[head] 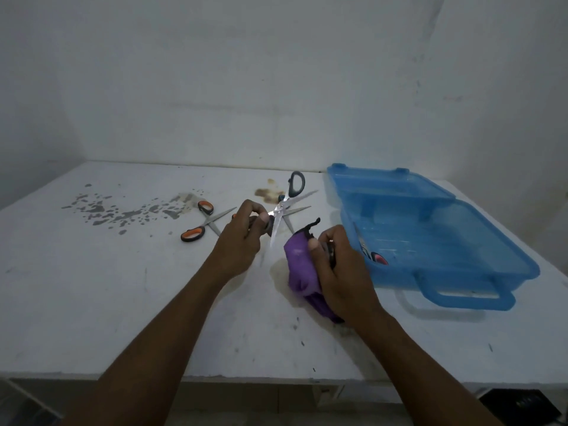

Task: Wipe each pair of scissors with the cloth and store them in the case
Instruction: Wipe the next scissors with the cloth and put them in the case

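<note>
Scissors, grey-handled (pixel 274 224): gripped at handle by left hand (pixel 246 238), blades apart, raised above white table (pixel 92 287). Purple cloth (pixel 302 272): bunched, clutched in right hand (pixel 341 265). Orange-handled scissors (pixel 206 221): open, flat on table, left of hands. Second grey-handled pair (pixel 293 192): on table behind. Blue plastic case (pixel 445 241): open at right, one pair (pixel 368 250) inside.
</note>
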